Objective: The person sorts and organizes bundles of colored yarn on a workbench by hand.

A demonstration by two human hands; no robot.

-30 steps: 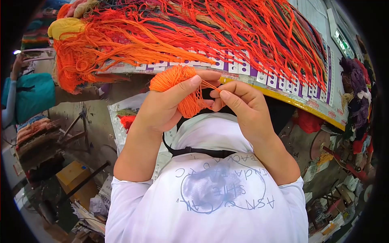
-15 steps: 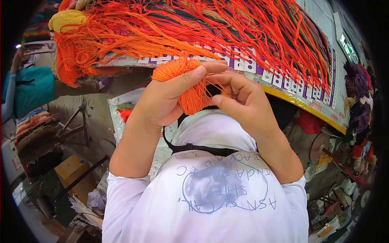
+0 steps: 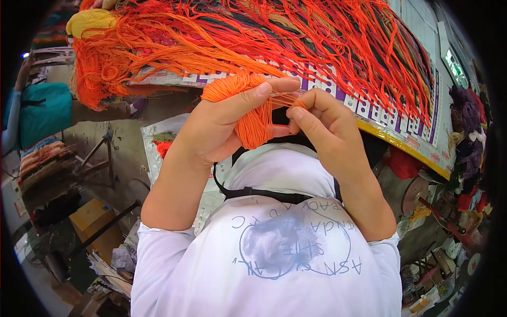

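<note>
A bundle of orange yarn (image 3: 254,124) is gripped in my left hand (image 3: 222,119), with the thumb lying across its front and the fingers behind it. Several orange strands stretch from the bundle to my right hand (image 3: 325,121). The thumb and fingers of that hand are pinched on the strands, close to the left fingertips. Both hands are above my lap, before the near edge of the table (image 3: 401,143).
Long red, orange and dark yarn strands (image 3: 338,47) cover the table, with a yellow bundle (image 3: 92,24) at its left end. A person in teal clothing (image 3: 45,113) is at the far left. A cardboard box (image 3: 95,222) stands on the floor.
My right hand has turned and moved slightly to the right and up, and the strands between the hands now run more level. My left hand still holds the bundle.
</note>
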